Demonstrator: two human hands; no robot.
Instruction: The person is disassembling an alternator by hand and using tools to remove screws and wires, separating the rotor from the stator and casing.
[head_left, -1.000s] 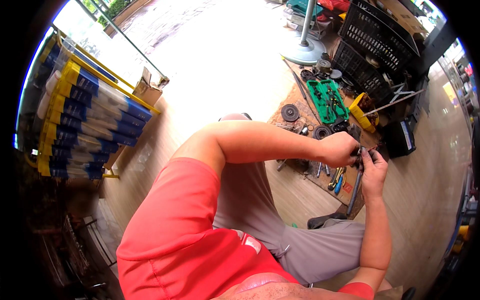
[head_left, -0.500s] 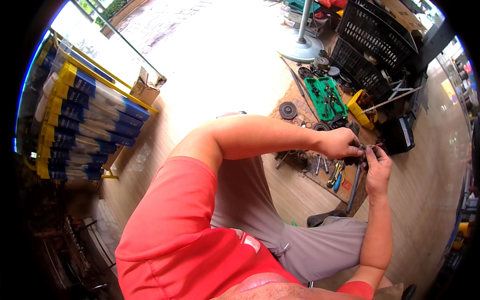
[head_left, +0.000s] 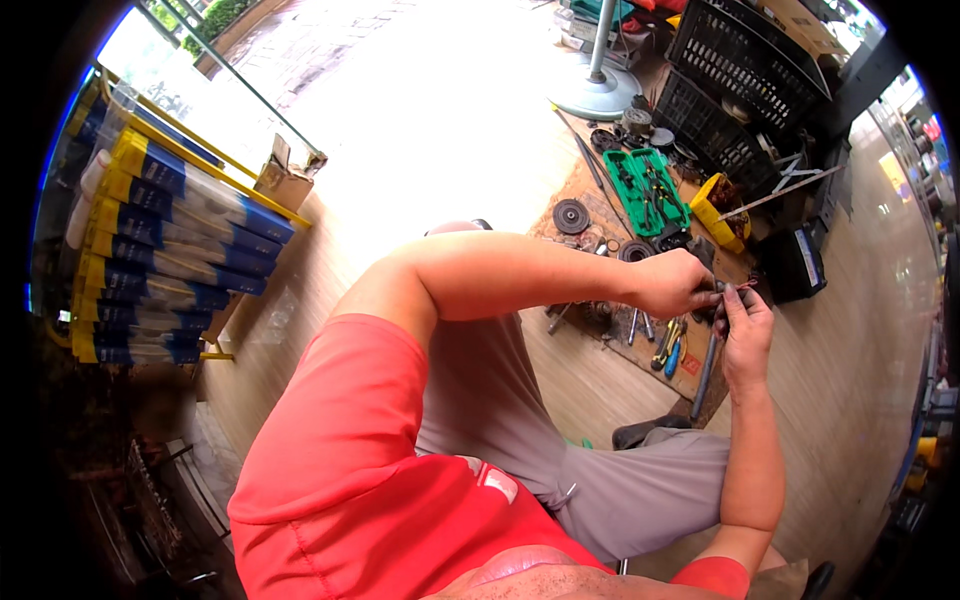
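Out in front of me on the right, my two hands meet with fingertips almost touching. My left hand (head_left: pixel 676 280) is closed in a pinch, its arm reaching across from the left. My right hand (head_left: pixel 748 335) comes up from below, thumb and fingers pressed together and darkened with grime. Between them is something small and dark, mostly hidden by the fingers. A thin reddish strand (head_left: pixel 745 285) like wire shows by the right fingertips. Beneath the hands lies a dirty cardboard sheet (head_left: pixel 640 350) with blue- and yellow-handled hand tools (head_left: pixel 668 352) and a long dark bar (head_left: pixel 706 372).
Beyond the hands lie an open green tool case (head_left: pixel 648 195), a round dark disc (head_left: pixel 571 216) and a yellow container (head_left: pixel 722 210). A black box (head_left: pixel 793 265) and black crates (head_left: pixel 750 62) stand to the right. A pole's round base (head_left: pixel 594 95) is behind; a yellow rack (head_left: pixel 165 240) holds blue packages at left.
Both hands stay together, with small shifts of the fingers. The right fingers have turned slightly, and the reddish strand shows more clearly. The whole view has shifted a little.
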